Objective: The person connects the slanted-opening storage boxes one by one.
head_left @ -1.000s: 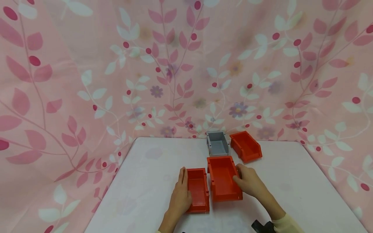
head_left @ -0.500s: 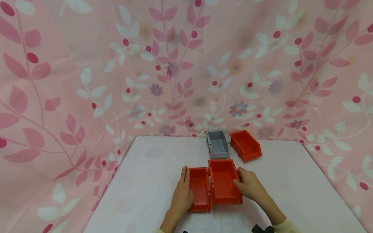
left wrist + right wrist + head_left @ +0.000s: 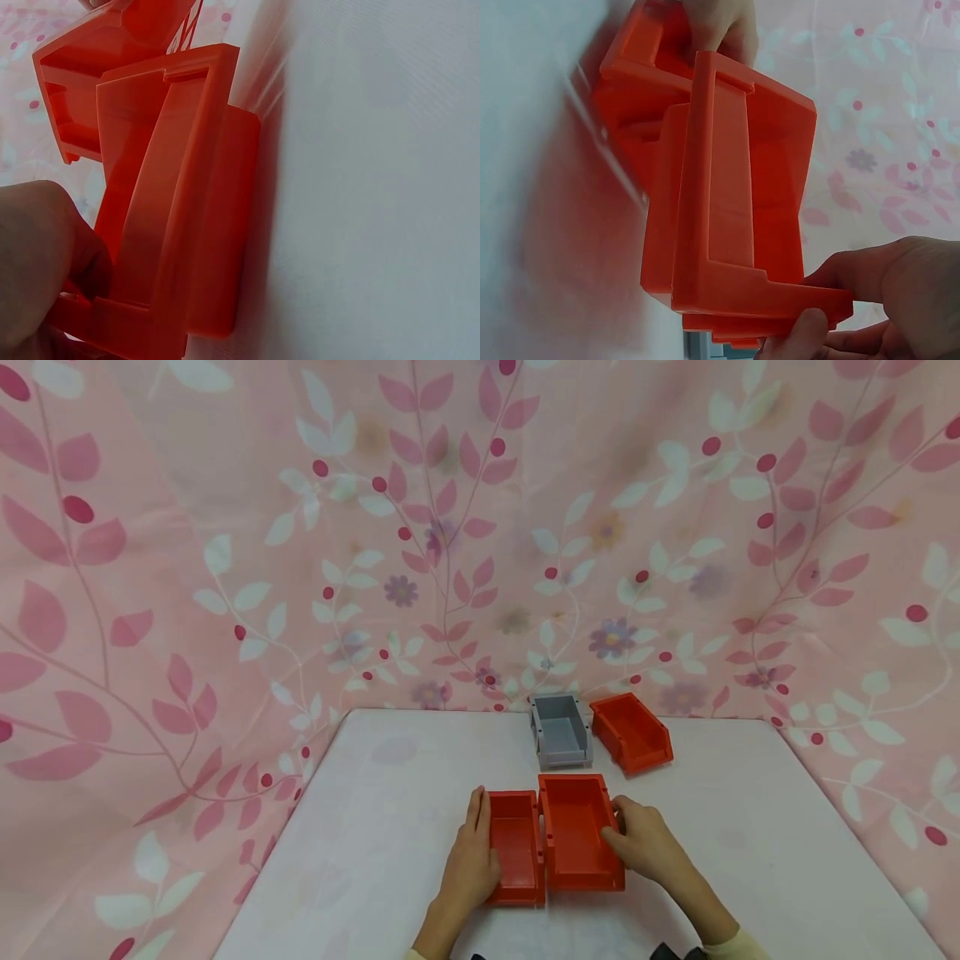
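Observation:
Two red plastic storage bins stand side by side in the head view. My left hand grips the outer wall of the left red bin, its thumb over the rim and its fingers along the outside. My right hand holds the right red bin by its right wall, thumb inside and fingers outside. That bin sits a little higher than the left one, tilted, with its left edge right at the other's side wall. In the right wrist view, a gap shows between the right bin and the table.
Behind the held bins, a grey bin stands on the white table. Another red bin lies at an angle to its right. A pink floral curtain hangs behind the table.
My right hand has brought its bin toward me, so its front edge is nearer the left bin's front edge. My left hand and its bin have shifted slightly right, narrowing the gap between them.

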The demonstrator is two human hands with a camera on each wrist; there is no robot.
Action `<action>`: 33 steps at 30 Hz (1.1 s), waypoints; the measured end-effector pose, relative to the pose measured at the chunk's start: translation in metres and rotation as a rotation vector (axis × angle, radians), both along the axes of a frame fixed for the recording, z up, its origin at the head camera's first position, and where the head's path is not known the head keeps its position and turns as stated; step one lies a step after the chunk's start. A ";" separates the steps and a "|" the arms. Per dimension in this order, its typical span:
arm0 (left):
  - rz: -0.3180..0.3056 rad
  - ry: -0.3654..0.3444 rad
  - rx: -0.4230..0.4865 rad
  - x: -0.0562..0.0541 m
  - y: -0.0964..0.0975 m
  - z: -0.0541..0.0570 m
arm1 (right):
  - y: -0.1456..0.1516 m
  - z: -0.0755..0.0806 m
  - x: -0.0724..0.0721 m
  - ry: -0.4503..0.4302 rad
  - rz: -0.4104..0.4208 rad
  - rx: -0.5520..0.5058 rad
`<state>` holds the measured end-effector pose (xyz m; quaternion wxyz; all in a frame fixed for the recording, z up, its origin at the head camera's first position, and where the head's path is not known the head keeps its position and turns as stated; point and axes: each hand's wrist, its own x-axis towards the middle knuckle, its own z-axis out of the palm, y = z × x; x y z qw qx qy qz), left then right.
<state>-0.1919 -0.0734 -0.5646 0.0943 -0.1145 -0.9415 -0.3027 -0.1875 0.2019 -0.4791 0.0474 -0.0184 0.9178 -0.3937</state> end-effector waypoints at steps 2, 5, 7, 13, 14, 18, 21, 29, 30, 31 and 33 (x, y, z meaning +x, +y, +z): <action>-0.002 0.006 0.000 0.000 0.000 0.000 | 0.000 0.001 0.000 0.002 0.002 0.015; -0.005 0.009 -0.005 -0.001 -0.001 0.000 | 0.000 0.002 -0.002 -0.001 -0.001 0.057; -0.006 0.012 -0.006 -0.001 -0.001 0.000 | -0.001 0.003 -0.003 0.012 -0.013 0.114; -0.009 0.014 0.001 -0.002 0.000 -0.002 | -0.013 0.008 -0.008 0.205 -0.080 0.291; -0.010 0.017 0.002 -0.002 0.000 -0.002 | -0.017 0.009 -0.009 0.245 -0.075 0.296; -0.015 0.027 0.006 -0.001 -0.001 -0.002 | -0.038 0.011 -0.016 0.366 0.010 0.255; -0.023 0.027 0.011 -0.001 -0.001 -0.001 | -0.055 0.010 -0.022 0.436 0.080 0.233; -0.034 0.071 0.023 0.001 -0.004 0.000 | -0.095 -0.003 -0.037 0.402 0.180 0.271; -0.037 0.072 0.026 0.001 -0.004 0.000 | -0.099 -0.005 -0.039 0.386 0.185 0.276; -0.037 0.066 0.028 0.001 -0.005 0.000 | -0.103 -0.007 -0.041 0.371 0.189 0.284; -0.036 0.046 0.031 0.001 -0.005 0.000 | -0.108 -0.010 -0.043 0.339 0.190 0.306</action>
